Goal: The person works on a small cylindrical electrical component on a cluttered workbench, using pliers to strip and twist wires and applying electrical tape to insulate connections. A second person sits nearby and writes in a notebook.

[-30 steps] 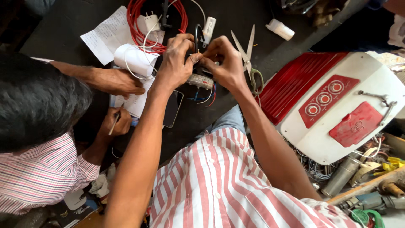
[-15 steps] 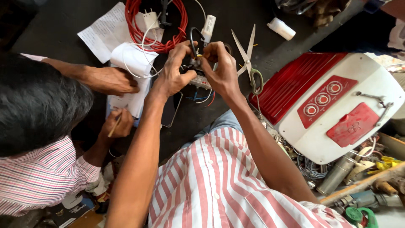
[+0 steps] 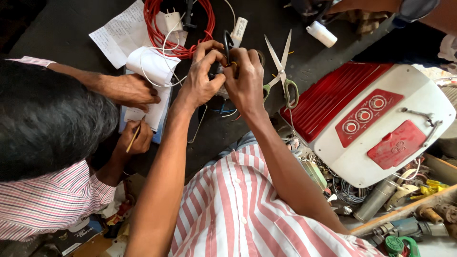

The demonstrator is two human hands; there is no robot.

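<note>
My left hand (image 3: 202, 78) and my right hand (image 3: 246, 78) are pressed together over a dark table (image 3: 57, 28). Both grip a small electrical part with a black wire (image 3: 225, 42) rising from between the fingertips; the part itself is mostly hidden by my fingers. Thin coloured wires (image 3: 227, 112) trail out under my hands. Open scissors with green handles (image 3: 282, 71) lie just right of my right hand. A coil of red cable (image 3: 157, 33) lies beyond my left hand.
A person at the left rests one hand (image 3: 129, 90) on white papers (image 3: 147, 64) and holds a pencil (image 3: 134, 138) in the other. A red and white appliance housing (image 3: 371, 119) lies at the right. Tools and metal parts (image 3: 404, 209) crowd the lower right. A white tube (image 3: 322, 33) lies at the far edge.
My two hands stay joined on the small part with slight finger shifts. The view has shifted a little. The other person's hands remain on the papers.
</note>
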